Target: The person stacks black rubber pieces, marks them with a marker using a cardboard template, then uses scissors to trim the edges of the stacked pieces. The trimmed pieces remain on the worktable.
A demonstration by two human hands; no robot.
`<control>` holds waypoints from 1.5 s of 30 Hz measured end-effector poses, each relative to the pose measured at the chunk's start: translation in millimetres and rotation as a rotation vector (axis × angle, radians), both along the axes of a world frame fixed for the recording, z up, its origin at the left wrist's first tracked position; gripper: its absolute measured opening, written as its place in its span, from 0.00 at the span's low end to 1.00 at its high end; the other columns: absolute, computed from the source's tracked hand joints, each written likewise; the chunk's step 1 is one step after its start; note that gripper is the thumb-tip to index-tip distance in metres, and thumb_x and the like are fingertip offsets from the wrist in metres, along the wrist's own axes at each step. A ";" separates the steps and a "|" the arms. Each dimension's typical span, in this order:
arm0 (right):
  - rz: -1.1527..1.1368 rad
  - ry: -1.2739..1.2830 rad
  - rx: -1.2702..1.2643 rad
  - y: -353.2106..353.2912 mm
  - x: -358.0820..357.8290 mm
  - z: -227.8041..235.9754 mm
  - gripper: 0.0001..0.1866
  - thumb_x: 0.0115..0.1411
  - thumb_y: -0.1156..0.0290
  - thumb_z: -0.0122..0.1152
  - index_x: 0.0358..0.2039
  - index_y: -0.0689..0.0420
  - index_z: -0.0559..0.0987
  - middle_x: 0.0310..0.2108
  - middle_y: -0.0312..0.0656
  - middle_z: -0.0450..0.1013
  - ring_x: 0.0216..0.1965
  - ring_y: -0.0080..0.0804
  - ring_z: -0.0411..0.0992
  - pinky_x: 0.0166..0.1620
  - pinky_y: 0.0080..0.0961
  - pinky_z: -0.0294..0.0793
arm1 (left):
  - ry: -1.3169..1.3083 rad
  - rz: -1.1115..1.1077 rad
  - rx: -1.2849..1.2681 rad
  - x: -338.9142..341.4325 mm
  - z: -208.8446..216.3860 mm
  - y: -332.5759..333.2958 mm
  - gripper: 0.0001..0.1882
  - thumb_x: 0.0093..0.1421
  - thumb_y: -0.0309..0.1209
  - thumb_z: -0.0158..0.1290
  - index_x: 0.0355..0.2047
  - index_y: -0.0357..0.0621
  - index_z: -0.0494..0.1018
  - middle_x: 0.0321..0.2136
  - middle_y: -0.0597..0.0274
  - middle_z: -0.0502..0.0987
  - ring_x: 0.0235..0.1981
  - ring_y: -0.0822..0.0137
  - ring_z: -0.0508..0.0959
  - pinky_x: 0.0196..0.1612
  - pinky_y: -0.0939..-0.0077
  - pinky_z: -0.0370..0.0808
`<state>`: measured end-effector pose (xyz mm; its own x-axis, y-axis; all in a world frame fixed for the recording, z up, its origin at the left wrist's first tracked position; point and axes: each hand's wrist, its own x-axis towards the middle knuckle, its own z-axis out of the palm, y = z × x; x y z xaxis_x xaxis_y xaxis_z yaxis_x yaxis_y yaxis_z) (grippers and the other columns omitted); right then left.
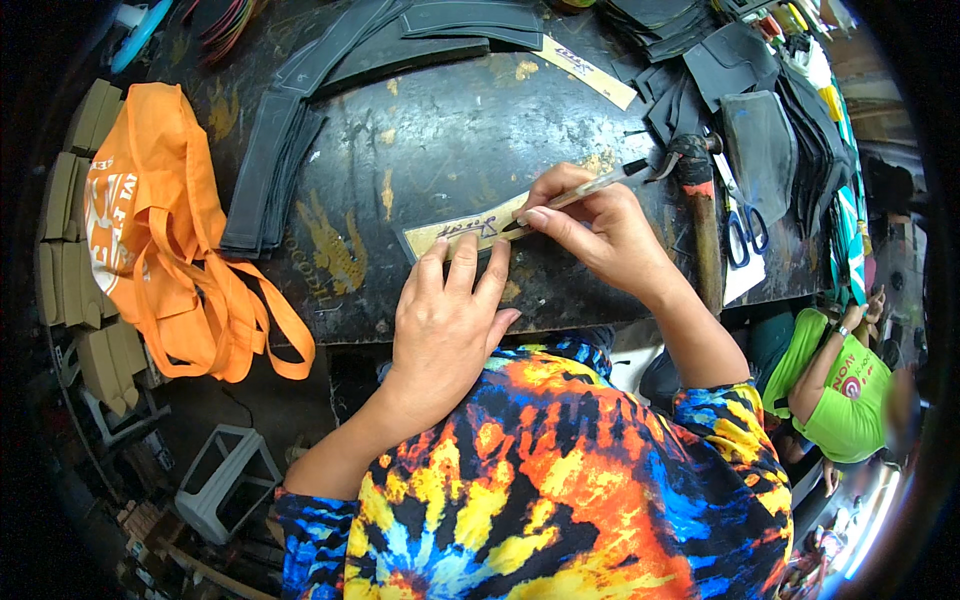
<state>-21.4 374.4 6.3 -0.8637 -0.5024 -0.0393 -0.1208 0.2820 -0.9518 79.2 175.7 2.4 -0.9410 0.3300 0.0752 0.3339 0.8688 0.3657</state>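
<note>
A pale yellow strip [430,238] with dark markings lies at a slant on the black worktable [350,170], near its front edge. A thin dark border shows around its left end. My left hand [445,320] rests on the strip with fingers spread flat, pressing its lower edge. In my right hand [605,235] a clear-barrelled pen with a dark cap end [603,182] is pinched between thumb and fingers. Its dark tip meets the strip just right of my left fingertips. My right fingers cover the strip's right end.
A hammer [705,235] and blue-handled scissors [742,235] lie right of my right hand. Black strips [262,175] are stacked left; more dark pieces [735,65] pile far right. Another yellow strip [590,75] lies behind. An orange bag [165,190] hangs over the left edge.
</note>
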 end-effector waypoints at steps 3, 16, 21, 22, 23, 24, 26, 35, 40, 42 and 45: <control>0.058 0.121 0.074 -6.9 -1.2 -1.2 0.06 0.65 0.74 0.63 0.36 0.62 0.78 0.31 0.41 0.77 0.31 0.25 0.78 0.36 0.24 0.75 | -0.001 0.003 0.008 0.2 0.1 -0.8 0.36 0.55 0.42 0.65 0.62 0.46 0.69 0.56 0.51 0.69 0.56 0.50 0.69 0.57 0.58 0.72; 0.018 0.180 0.145 -18.5 -3.4 -4.8 0.06 0.64 0.73 0.64 0.35 0.61 0.77 0.29 0.45 0.75 0.30 0.40 0.78 0.36 0.30 0.76 | 0.019 -0.015 0.005 -0.9 -0.3 -1.1 0.36 0.54 0.43 0.65 0.61 0.44 0.70 0.55 0.51 0.69 0.55 0.50 0.69 0.58 0.58 0.72; 0.196 0.455 0.165 -18.8 0.1 -6.3 0.08 0.66 0.71 0.62 0.33 0.62 0.76 0.29 0.42 0.76 0.31 0.32 0.79 0.35 0.30 0.76 | 0.032 -0.020 -0.019 -0.5 -2.6 -1.2 0.36 0.53 0.44 0.65 0.60 0.43 0.70 0.54 0.52 0.71 0.55 0.50 0.70 0.59 0.59 0.70; 0.193 0.415 0.164 -18.9 -0.8 -7.9 0.10 0.68 0.70 0.61 0.32 0.63 0.75 0.29 0.38 0.76 0.33 0.22 0.78 0.36 0.27 0.75 | 0.034 -0.016 -0.011 -0.8 -2.5 -1.3 0.36 0.53 0.44 0.65 0.61 0.44 0.70 0.54 0.52 0.71 0.55 0.50 0.70 0.60 0.59 0.70; 0.125 0.261 0.102 -18.6 -2.0 -10.0 0.10 0.68 0.69 0.61 0.33 0.63 0.75 0.29 0.38 0.76 0.34 0.22 0.78 0.36 0.27 0.76 | 0.033 -0.016 -0.004 -1.3 -2.7 -1.8 0.36 0.53 0.44 0.65 0.61 0.44 0.70 0.54 0.52 0.71 0.55 0.51 0.70 0.59 0.59 0.70; 0.081 0.119 0.043 -17.5 -4.6 -11.8 0.10 0.68 0.69 0.61 0.33 0.62 0.75 0.30 0.37 0.76 0.35 0.22 0.78 0.36 0.27 0.76 | 0.036 -0.008 0.008 -1.7 -2.8 -2.6 0.36 0.54 0.45 0.65 0.61 0.45 0.70 0.54 0.52 0.71 0.55 0.51 0.70 0.58 0.59 0.70; -0.036 -0.213 -0.208 -11.6 -7.7 -13.6 0.09 0.70 0.68 0.59 0.38 0.60 0.75 0.32 0.34 0.76 0.38 0.21 0.78 0.38 0.23 0.77 | 0.043 0.001 0.024 -3.1 -4.1 -5.5 0.36 0.55 0.45 0.64 0.61 0.46 0.71 0.56 0.52 0.71 0.55 0.53 0.70 0.57 0.58 0.70; -0.203 -0.087 -0.427 10.6 -6.0 -0.8 0.07 0.71 0.71 0.55 0.46 0.59 0.74 0.44 0.43 0.75 0.46 0.31 0.77 0.51 0.30 0.80 | 0.223 0.206 0.002 -41.6 -24.1 -49.1 0.25 0.64 0.40 0.56 0.60 0.47 0.73 0.59 0.54 0.71 0.55 0.54 0.71 0.55 0.54 0.66; -0.132 -0.151 -0.386 -27.0 4.3 -8.8 0.09 0.62 0.78 0.66 0.40 0.58 0.75 0.41 0.40 0.76 0.45 0.23 0.74 0.48 0.23 0.76 | 0.317 0.339 0.346 -54.8 -24.3 -84.3 0.15 0.62 0.23 0.55 0.49 0.45 0.78 0.50 0.54 0.75 0.48 0.56 0.77 0.47 0.66 0.73; -0.088 -0.115 -0.320 -42.4 7.1 -13.6 0.08 0.62 0.73 0.69 0.35 0.57 0.76 0.34 0.32 0.76 0.36 0.15 0.70 0.38 0.15 0.68 | 0.214 0.370 0.552 -43.4 -24.8 -85.0 0.10 0.58 0.22 0.59 0.42 0.41 0.79 0.43 0.54 0.77 0.45 0.55 0.78 0.47 0.66 0.74; -0.032 0.012 -0.215 -61.5 10.8 -23.0 0.09 0.61 0.72 0.69 0.31 0.57 0.76 0.29 0.28 0.71 0.30 0.13 0.67 0.32 0.15 0.66 | 0.130 0.303 0.676 -28.9 -31.4 -72.0 0.11 0.53 0.25 0.64 0.37 0.42 0.81 0.38 0.57 0.77 0.44 0.54 0.77 0.49 0.63 0.73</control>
